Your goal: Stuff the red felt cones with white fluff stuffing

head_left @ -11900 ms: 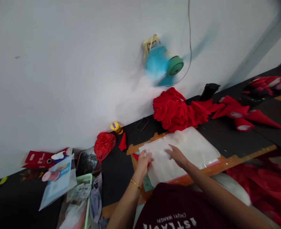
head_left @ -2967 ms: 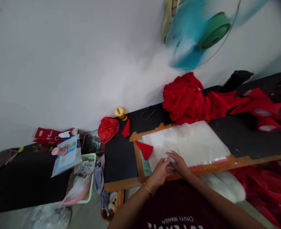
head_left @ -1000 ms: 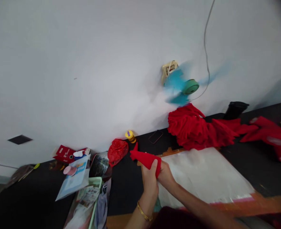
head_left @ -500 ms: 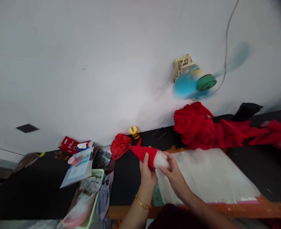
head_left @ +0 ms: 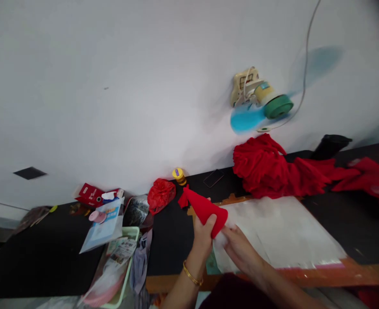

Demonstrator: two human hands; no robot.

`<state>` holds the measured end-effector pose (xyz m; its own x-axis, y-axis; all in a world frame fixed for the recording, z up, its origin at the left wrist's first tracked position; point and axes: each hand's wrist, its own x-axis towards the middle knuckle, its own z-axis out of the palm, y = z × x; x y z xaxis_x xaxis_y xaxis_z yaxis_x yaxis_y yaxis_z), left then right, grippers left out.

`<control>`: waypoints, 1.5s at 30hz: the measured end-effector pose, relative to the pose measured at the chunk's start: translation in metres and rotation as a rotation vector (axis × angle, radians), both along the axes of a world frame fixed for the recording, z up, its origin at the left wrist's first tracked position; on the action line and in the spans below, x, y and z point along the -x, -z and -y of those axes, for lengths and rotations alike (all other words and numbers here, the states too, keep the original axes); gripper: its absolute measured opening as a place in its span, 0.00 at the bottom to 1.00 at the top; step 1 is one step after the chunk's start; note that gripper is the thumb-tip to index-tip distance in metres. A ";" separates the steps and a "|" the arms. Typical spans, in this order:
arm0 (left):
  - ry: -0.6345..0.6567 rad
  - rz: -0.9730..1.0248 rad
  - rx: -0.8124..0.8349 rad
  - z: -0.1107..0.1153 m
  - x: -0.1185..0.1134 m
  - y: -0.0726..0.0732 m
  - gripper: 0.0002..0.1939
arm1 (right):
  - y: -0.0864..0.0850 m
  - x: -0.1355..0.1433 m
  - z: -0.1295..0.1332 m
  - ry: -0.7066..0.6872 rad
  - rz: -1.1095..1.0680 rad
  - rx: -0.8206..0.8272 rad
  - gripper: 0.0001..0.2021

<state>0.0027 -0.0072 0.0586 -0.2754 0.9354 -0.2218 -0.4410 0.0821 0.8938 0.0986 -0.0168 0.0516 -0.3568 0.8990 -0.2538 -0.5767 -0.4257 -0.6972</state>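
Note:
My left hand (head_left: 203, 237) is closed around a red felt cone (head_left: 206, 208), thumb across its front, with the tip pointing up and to the left. White fluffy stuffing (head_left: 220, 238) shows at the cone's wide end. My right hand (head_left: 239, 245) is at that end with its fingers closed on the stuffing; the fingertips are partly hidden. Just behind the cone's tip, a small red fabric piece (head_left: 183, 200) lies on the black tabletop.
A white sheet (head_left: 279, 236) lies on the table at right. Behind it are piled red fabric pieces (head_left: 263, 167). A wall fan (head_left: 278, 106) spins above. A red plastic bag (head_left: 161, 195), yellow-lidded jar (head_left: 178, 176), phone (head_left: 213, 178) and green basket (head_left: 129, 274) are also around.
The red cone has turned and tilted in my left hand, covering much of the white stuffing. My right hand has shifted slightly down, still at the wide end.

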 end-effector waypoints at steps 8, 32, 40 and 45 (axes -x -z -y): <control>0.130 0.003 -0.039 0.005 0.004 -0.016 0.33 | -0.011 0.002 -0.006 -0.005 0.017 0.069 0.19; -0.293 0.390 0.195 -0.027 0.013 -0.019 0.22 | 0.000 0.000 -0.008 0.092 0.342 -0.196 0.30; -0.376 0.496 0.203 -0.036 0.024 -0.014 0.12 | 0.010 -0.022 -0.005 0.156 0.631 -0.381 0.22; -0.341 0.402 0.148 -0.032 0.012 -0.013 0.23 | 0.005 -0.014 -0.005 0.163 0.649 -0.377 0.21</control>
